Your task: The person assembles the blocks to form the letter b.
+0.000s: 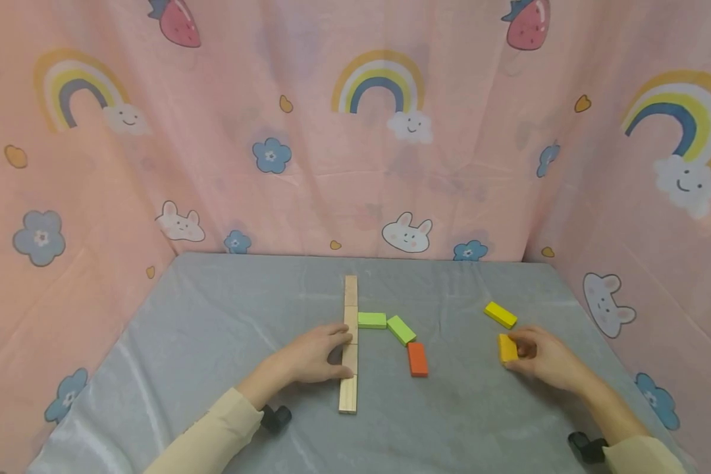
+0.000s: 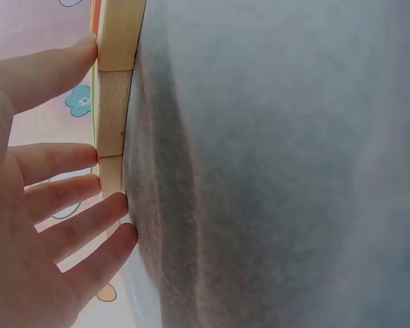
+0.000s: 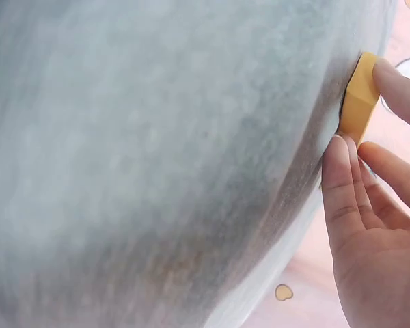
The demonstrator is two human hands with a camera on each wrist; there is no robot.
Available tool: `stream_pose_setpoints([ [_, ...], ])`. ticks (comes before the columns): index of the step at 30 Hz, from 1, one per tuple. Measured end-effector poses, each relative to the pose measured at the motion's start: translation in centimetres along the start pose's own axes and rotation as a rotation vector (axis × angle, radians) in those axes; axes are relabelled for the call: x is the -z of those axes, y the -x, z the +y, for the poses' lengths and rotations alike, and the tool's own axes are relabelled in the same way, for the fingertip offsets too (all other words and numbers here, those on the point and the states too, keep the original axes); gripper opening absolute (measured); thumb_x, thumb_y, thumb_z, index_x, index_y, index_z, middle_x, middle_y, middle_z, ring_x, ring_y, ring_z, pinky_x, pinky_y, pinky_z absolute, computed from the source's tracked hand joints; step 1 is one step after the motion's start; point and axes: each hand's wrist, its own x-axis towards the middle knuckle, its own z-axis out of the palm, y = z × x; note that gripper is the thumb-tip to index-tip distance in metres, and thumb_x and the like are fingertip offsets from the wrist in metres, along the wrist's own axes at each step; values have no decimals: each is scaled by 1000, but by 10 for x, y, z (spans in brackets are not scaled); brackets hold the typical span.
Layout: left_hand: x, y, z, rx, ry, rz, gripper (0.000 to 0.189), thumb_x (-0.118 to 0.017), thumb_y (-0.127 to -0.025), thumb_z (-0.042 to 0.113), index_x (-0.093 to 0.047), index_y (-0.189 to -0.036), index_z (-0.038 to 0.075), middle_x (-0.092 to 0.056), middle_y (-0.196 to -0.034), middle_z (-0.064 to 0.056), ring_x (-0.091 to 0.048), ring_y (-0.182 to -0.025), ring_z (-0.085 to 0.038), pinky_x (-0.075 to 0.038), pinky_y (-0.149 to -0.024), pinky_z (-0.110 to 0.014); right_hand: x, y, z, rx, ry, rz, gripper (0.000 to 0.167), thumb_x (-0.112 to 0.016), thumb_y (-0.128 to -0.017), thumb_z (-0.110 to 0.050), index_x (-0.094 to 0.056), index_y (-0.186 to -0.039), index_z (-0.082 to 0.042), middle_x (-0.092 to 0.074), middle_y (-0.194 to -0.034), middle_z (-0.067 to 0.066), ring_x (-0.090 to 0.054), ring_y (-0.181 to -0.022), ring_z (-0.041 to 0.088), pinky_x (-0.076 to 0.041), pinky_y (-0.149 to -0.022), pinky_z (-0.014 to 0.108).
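A straight row of plain wooden blocks (image 1: 348, 394) lies end to end on the cloth. My left hand (image 1: 314, 353) rests against its left side; in the left wrist view the fingers (image 2: 75, 239) are extended and spread, with thumb and fingertips touching the wood. Over on the right, my right hand (image 1: 551, 362) pinches a yellow block (image 1: 507, 349) between thumb and fingers, the block (image 3: 359, 96) close to the cloth. Just beyond it lies a second yellow block (image 1: 500, 315), apart from the hand. Right of the wooden row sit a green block (image 1: 372, 320), a slanted green block (image 1: 401, 330) and an orange block (image 1: 417, 359), forming a curve.
Grey cloth (image 1: 243, 289) covers the table, with slight wrinkles. A pink patterned curtain (image 1: 343, 184) surrounds the back and both sides. Dark wrist-worn devices show beside the left sleeve (image 1: 213, 434) and the right sleeve (image 1: 642, 455).
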Motion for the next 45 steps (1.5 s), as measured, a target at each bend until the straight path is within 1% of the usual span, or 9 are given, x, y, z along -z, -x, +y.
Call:
stream_pose_setpoints([
  [3,1,0,2,8,3,-8,75,-74,-90,52,-53,-148,10,-41,-158,-8,-40,-144,-30,-38,-115,-46,-1,-2,-2,-3,19,8,65,-88,-80,-28,-64,-125,11,-62,-112,15,-60,-94,24,-54,-77,40],
  [6,2,0,3,14,9,-13,76,-75,-89,52,-53,-148,9,-41,-159,-9,-40,-145,-30,-38,-115,-46,-4,-3,-5,6,31,25,64,-89,-78,-31,-66,-122,9,-63,-107,10,-59,-90,21,-52,-72,32],
  [11,2,1,4,20,1,-15,78,-75,-88,54,-53,-149,10,-41,-159,-8,-40,-145,-30,-38,-115,-46,-10,-4,-11,24,16,25,61,-90,-77,-32,-68,-119,8,-61,-100,6,-56,-86,19,-49,-68,26],
  [18,1,0,5,22,-17,-10,77,-75,-87,54,-54,-147,10,-42,-158,-9,-42,-143,-31,-40,-113,-48,-18,-5,-24,4,-10,-2,63,-89,-78,-34,-67,-121,7,-59,-99,6,-55,-86,19,-49,-67,25],
  [25,1,0,5,30,-19,-12,77,-74,-88,55,-54,-148,11,-42,-158,-8,-41,-144,-30,-40,-113,-48,-26,-6,-38,-8,-6,1,63,-89,-78,-37,-68,-120,5,-60,-97,3,-54,-84,18,-48,-67,26],
  [30,1,0,6,18,-22,-8,77,-75,-88,54,-54,-147,10,-43,-157,-9,-43,-143,-30,-40,-113,-47,-30,-7,-50,-17,-18,-12,63,-89,-78,-38,-68,-121,3,-60,-99,4,-55,-85,18,-49,-68,27],
  [36,2,0,5,13,-22,-11,77,-75,-88,54,-54,-148,9,-42,-158,-10,-43,-143,-30,-40,-113,-46,-36,-8,-59,5,-35,-11,61,-89,-78,-39,-69,-120,1,-61,-101,2,-55,-86,17,-51,-71,27],
  [41,2,-1,5,10,-17,-14,78,-75,-88,54,-54,-147,8,-43,-157,-10,-42,-143,-30,-39,-114,-46,-40,-7,-67,33,-58,2,60,-89,-78,-39,-69,-120,0,-61,-98,0,-56,-85,16,-52,-71,26],
  [45,3,-1,5,12,-14,-15,78,-75,-88,54,-54,-147,8,-43,-157,-10,-42,-143,-30,-39,-114,-46,-46,-7,-75,11,-72,1,62,-89,-77,-40,-69,-120,0,-60,-98,1,-57,-85,15,-53,-72,27],
])
